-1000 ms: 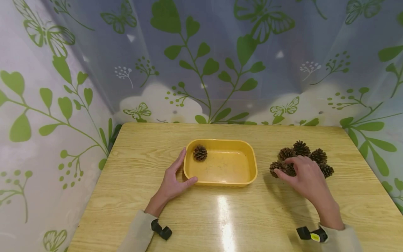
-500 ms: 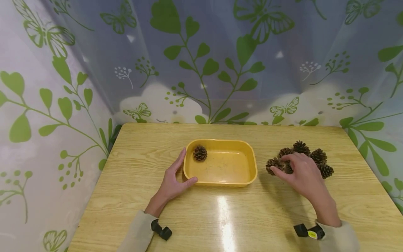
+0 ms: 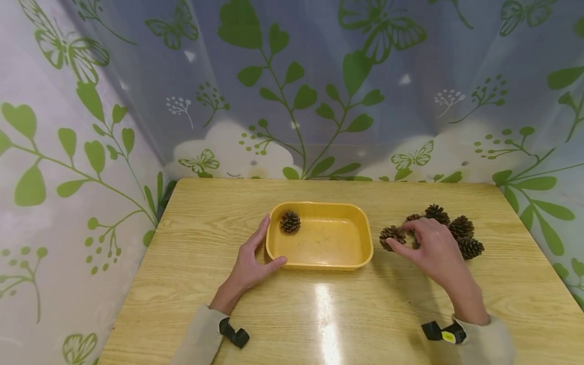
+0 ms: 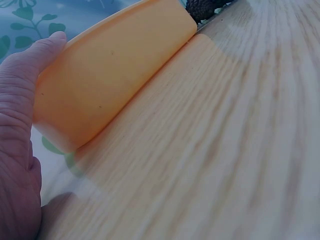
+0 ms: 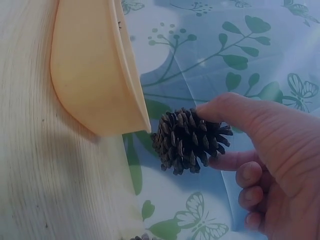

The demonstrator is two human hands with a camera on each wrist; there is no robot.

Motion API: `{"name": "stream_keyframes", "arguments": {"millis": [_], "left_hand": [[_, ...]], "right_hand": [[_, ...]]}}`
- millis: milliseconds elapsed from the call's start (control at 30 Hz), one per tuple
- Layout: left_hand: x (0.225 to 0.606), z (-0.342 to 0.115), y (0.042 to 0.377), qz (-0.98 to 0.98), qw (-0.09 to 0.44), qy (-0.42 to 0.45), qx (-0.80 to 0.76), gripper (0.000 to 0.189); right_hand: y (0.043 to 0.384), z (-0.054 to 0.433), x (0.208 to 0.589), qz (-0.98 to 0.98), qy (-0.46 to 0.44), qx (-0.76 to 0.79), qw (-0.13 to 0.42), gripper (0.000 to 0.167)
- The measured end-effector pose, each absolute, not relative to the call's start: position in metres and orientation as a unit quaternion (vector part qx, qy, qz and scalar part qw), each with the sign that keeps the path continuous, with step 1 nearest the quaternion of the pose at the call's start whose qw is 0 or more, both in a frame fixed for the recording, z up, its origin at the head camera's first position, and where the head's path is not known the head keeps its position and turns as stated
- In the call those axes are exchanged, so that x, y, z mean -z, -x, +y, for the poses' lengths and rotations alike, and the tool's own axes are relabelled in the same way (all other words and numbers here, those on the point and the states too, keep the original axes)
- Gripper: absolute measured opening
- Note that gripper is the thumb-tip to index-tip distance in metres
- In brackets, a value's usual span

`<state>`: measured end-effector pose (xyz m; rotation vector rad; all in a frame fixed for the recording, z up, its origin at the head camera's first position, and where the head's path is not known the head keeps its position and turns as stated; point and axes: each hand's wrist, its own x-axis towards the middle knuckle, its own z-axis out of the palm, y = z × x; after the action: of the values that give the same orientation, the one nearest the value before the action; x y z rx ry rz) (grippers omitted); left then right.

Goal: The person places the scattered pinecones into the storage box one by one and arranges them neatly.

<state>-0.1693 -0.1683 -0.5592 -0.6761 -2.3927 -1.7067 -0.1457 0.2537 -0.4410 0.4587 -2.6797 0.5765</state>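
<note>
Between the thumb and fingertips of my right hand (image 3: 435, 251) a brown pine cone (image 3: 392, 237) is pinched, just right of the yellow tray (image 3: 319, 264). The right wrist view shows this pine cone (image 5: 187, 141) held above the tabletop level, with the other fingers curled below. My left hand (image 3: 248, 261) rests against the tray's left end, fingers spread along the side and thumb at the near left corner. In the left wrist view the thumb (image 4: 45, 50) lies straight against the tray wall (image 4: 120, 65). One pine cone (image 3: 290, 222) sits inside the tray, at its back left.
Several more pine cones (image 3: 462, 226) are grouped on the right of the wooden table (image 3: 219, 203), partly hidden behind my right hand. A patterned curtain (image 3: 319, 152) hangs along the table's back edge. Both wrists wear black straps with small devices.
My right hand has drawn one pine cone leftward out of the group, toward the tray. The left hand and tray have stayed in place.
</note>
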Motion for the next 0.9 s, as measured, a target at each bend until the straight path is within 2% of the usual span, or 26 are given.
{"name": "stream_keyframes", "arguments": {"millis": [467, 900], "left_hand": [[0.560, -0.169, 0.169, -0.790, 0.065, 0.226, 0.566, 0.108], [0.561, -0.168, 0.171, -0.790, 0.073, 0.231, 0.563, 0.111]], "right_hand": [[0.152, 0.241, 0.441, -0.944, -0.185, -0.200, 0.186, 0.035], [0.156, 0.227, 0.442, -0.948, -0.179, -0.211, 0.157, 0.038]]}}
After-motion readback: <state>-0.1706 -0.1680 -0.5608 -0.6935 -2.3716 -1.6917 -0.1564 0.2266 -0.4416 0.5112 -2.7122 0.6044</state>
